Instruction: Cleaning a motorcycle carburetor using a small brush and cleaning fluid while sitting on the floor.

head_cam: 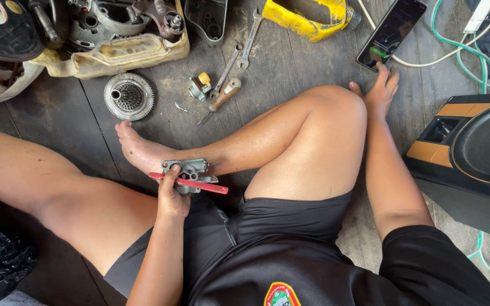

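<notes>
Sitting on a dark wooden floor [290,73], a person was seen from above, with legs folded and bare feet out in front. The left hand [172,198] was closed around two things at once: a small grey metal carburettor body [188,169] and a slim red-handled tool [191,184], which was laid crosswise beneath it. The fingers [171,173] of that hand were curled tightly about the part. The part was held just above the left thigh, close to the left foot [137,148], and not rested on anything.

The right hand [382,85] was stretched well away, its fingers spread over the floor just beside a dark smartphone [391,25]; nothing was gripped by it.

A slip could be judged likely, since part and tool were being managed by one hand only. If the grip were loosened, the metal body could be dropped onto the bare foot or thigh. The tool's tip might also be driven towards the leg.

The carburettor body looked dull grey, cast, knobbly and somewhat grimy, with small fittings on top. On the floor beyond lay a round toothed metal disc [129,96], a wooden-handled screwdriver [222,97], and spanners [249,39].
</notes>
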